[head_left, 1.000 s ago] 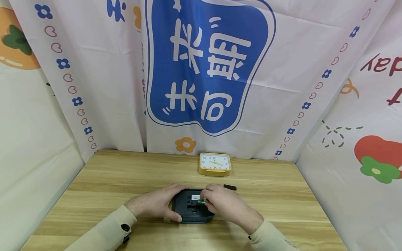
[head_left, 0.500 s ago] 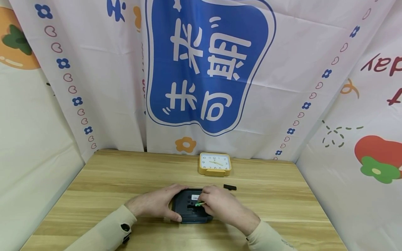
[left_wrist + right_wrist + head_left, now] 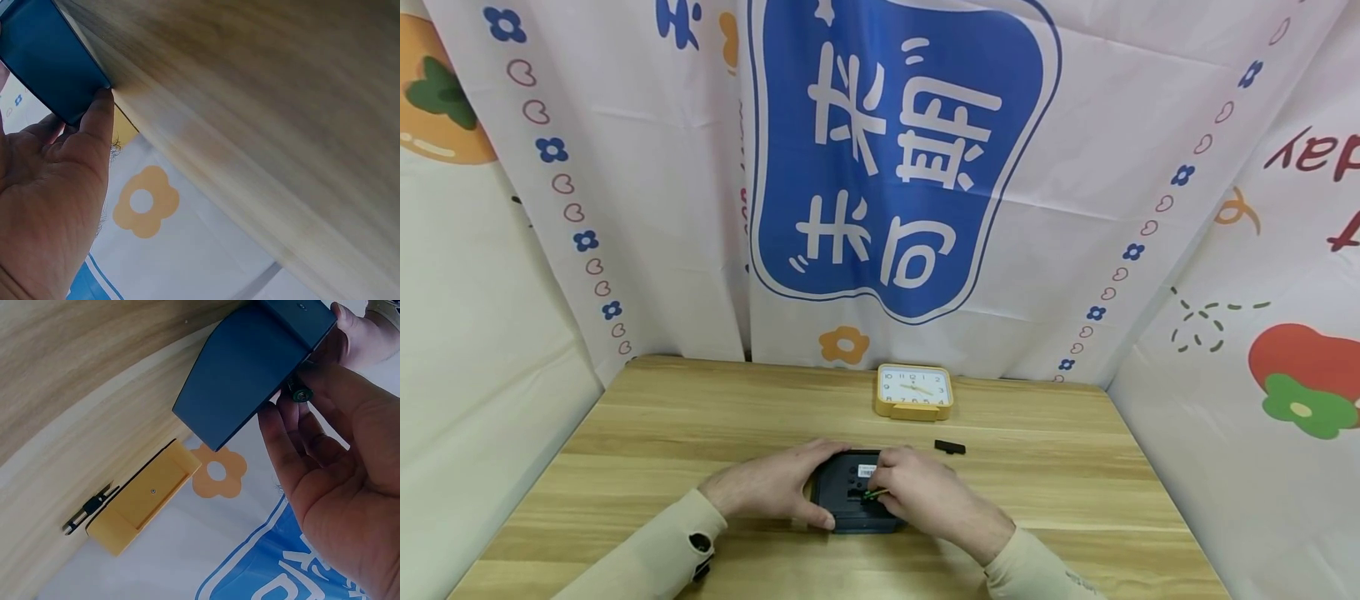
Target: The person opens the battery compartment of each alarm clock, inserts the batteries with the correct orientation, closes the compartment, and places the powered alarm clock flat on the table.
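Note:
A dark blue desk clock (image 3: 842,517) lies face down on the table, its black back with a barcode label and open battery slot facing up. My left hand (image 3: 775,485) grips its left side, thumb at the front corner and fingers along the far edge; the left wrist view shows fingers against the blue casing (image 3: 50,56). My right hand (image 3: 921,496) pinches a green battery (image 3: 870,494) at the slot, tilted. In the right wrist view the battery's (image 3: 300,392) end shows between thumb and fingers, close beside the casing (image 3: 250,375). The fingers partly hide the slot.
A yellow desk clock (image 3: 913,393) stands near the table's back edge, dial up toward me. A small black battery cover (image 3: 950,447) lies beyond my right hand. Printed cloth (image 3: 685,250) hangs behind and at both sides of the wooden table (image 3: 700,417).
My right hand has moved slightly left and toward me, bringing the battery from over the label down to the slot. The left hand and the blue clock have stayed in place.

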